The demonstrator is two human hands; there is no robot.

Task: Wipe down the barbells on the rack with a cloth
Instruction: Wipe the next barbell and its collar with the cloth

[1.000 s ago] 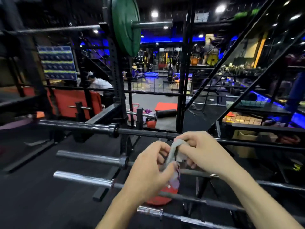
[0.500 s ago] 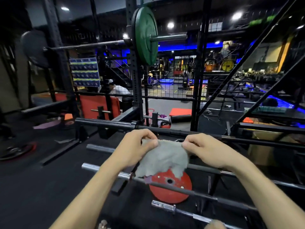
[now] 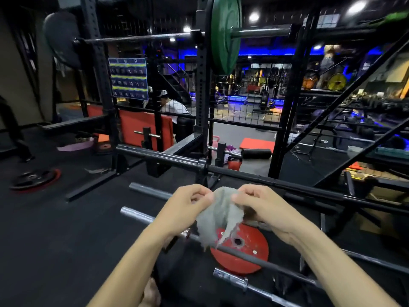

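Note:
A grey cloth [image 3: 218, 218] hangs between my hands above the rack. My left hand [image 3: 188, 204] pinches its upper left edge and my right hand [image 3: 263, 207] pinches its upper right edge. Several barbells lie in tiers on the low rack: a black barbell [image 3: 168, 159] at the top, a grey one [image 3: 148, 190] below it, a chrome one [image 3: 137, 216] under my left hand, a dark one [image 3: 250, 255] beneath the cloth, and a chrome sleeve [image 3: 230, 280] nearest me. The cloth's lower tip hangs just above the dark bar.
A red weight plate [image 3: 247, 260] lies on the floor under the bars. A black and red plate [image 3: 33, 179] lies at the left. A squat rack upright [image 3: 202, 107] carries a bar with a green plate [image 3: 225, 34]. A person sits behind the red pad [image 3: 143, 127].
My hands drew apart and spread the bunched cloth open, then came a little closer so it droops in folds. The view swung left.

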